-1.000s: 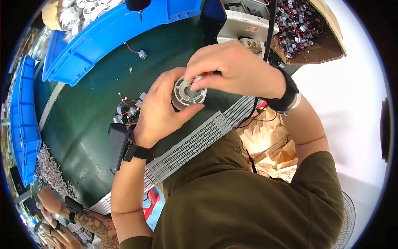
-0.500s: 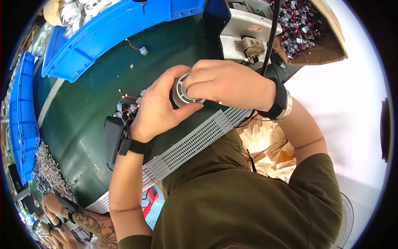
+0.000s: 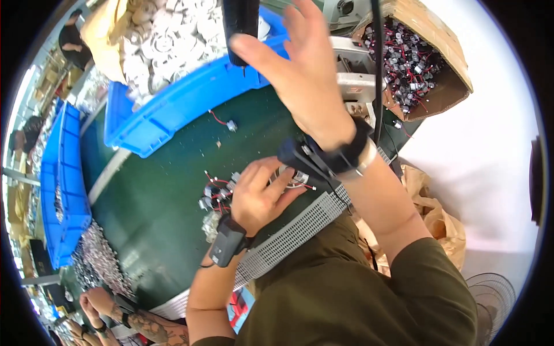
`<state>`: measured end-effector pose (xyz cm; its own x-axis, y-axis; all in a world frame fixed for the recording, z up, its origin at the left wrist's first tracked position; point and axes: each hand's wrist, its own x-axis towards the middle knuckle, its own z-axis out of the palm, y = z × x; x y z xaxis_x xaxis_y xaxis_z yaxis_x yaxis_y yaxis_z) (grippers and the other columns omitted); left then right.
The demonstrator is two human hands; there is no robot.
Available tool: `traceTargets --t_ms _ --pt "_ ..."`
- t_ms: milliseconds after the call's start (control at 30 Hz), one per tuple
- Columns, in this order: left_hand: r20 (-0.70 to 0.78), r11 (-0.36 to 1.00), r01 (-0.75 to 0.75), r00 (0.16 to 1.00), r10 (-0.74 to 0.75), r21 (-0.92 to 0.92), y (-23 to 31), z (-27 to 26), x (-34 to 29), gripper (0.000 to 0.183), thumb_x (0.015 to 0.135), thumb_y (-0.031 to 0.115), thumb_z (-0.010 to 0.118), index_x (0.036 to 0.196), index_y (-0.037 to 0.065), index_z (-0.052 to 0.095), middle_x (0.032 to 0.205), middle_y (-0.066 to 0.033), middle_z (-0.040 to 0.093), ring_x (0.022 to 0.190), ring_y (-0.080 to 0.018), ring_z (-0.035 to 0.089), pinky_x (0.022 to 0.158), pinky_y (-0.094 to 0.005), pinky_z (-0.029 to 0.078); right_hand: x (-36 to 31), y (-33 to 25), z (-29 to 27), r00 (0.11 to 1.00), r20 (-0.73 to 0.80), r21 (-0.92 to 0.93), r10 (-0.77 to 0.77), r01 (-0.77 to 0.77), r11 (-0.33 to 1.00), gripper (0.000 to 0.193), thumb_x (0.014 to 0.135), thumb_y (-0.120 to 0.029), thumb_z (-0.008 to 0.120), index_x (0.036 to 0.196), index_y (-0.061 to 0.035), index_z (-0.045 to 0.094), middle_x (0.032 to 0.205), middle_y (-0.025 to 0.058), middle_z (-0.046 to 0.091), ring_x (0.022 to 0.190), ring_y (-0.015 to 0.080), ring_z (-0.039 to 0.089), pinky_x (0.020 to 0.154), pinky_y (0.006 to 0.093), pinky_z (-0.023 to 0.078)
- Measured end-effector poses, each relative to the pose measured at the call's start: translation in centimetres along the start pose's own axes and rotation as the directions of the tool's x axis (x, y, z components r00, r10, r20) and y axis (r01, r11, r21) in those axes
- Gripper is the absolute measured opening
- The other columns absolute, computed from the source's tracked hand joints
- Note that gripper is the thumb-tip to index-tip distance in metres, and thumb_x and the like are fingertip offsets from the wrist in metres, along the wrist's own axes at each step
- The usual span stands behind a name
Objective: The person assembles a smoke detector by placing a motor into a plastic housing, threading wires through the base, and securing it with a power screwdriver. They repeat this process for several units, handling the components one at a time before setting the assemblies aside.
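Green worktop point(image 3: 156, 230) below; L hand point(image 3: 252, 199) grips a round whitish housing point(image 3: 298, 179) at its fingertips, wired motors point(image 3: 216, 195) just left of that hand. R hand point(image 3: 311, 81), fingers spread, nothing visibly held, is fwd of L, thumb overlapping a hanging black driver point(image 3: 239, 17), contact unclear. Prob. reaching for driver; next move calls for R closing round it, L steadying housing.

Black tool point(image 3: 240, 26), blue bin point(image 3: 187, 101), green worktop point(image 3: 164, 202)

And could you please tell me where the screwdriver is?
The screwdriver is at the head view's top, left of centre, beside the open right hand.
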<state>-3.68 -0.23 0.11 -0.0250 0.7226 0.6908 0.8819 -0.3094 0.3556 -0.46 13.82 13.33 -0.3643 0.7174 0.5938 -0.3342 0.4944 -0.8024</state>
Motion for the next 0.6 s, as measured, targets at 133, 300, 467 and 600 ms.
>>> traceTargets --t_ms 133,300,467,600 --pt "-0.024 0.999 -0.026 0.999 0.026 0.031 1.0 0.7 0.2 0.037 0.063 0.019 0.082 0.094 0.005 0.067 0.105 -0.0129 0.061 0.088 -0.0291 0.062 0.071 -0.0367 0.053 6.0 -1.9 -0.4 0.939 0.343 0.43 0.026 -0.182 0.885 0.062 0.077 -0.018 0.077 0.124 0.0018 0.041 0.089 0.0061 0.056 0.073 0.0107 0.055 0.061 0.026 0.045" --pt "-0.001 1.0 -0.005 1.0 0.005 0.002 0.8 1.1 0.3 0.035 0.064 0.018 0.083 0.093 0.006 0.068 0.106 -0.014 0.062 0.089 -0.0296 0.063 0.073 -0.0373 0.053 7.4 -3.5 -4.1 0.895 0.438 0.462 -0.088 -0.14 0.876 0.035 0.078 -0.02 0.073 0.097 -0.001 0.051 0.076 0.0042 0.053 0.065 0.014 0.057 0.062 0.0257 0.049" --pt "0.004 0.999 0.039 0.999 -0.039 0.03 1.0 0.7 0.2 0.039 0.061 0.015 0.084 0.095 0.004 0.068 0.108 -0.0182 0.061 0.092 -0.0325 0.062 0.075 -0.0386 0.053 3.9 -7.0 -11.7 0.954 0.275 0.222 -0.119 0.057 0.973 0.032 0.08 -0.024 0.072 0.093 -0.0002 0.055 0.07 0.0057 0.056 0.059 0.0134 0.056 0.056 0.0243 0.048" --pt "0.057 0.997 0.064 0.996 -0.066 0.036 0.1 0.7 -0.3 0.041 0.061 0.01 0.083 0.097 0.003 0.067 0.112 -0.0191 0.06 0.093 -0.0338 0.062 0.074 -0.0387 0.053 1.4 -1.2 -14.8 0.977 0.093 0.193 -0.19 0.17 0.966 0.036 0.075 -0.002 0.072 0.104 0.0023 0.053 0.073 0.0037 0.057 0.056 0.011 0.056 0.051 0.0247 0.045"
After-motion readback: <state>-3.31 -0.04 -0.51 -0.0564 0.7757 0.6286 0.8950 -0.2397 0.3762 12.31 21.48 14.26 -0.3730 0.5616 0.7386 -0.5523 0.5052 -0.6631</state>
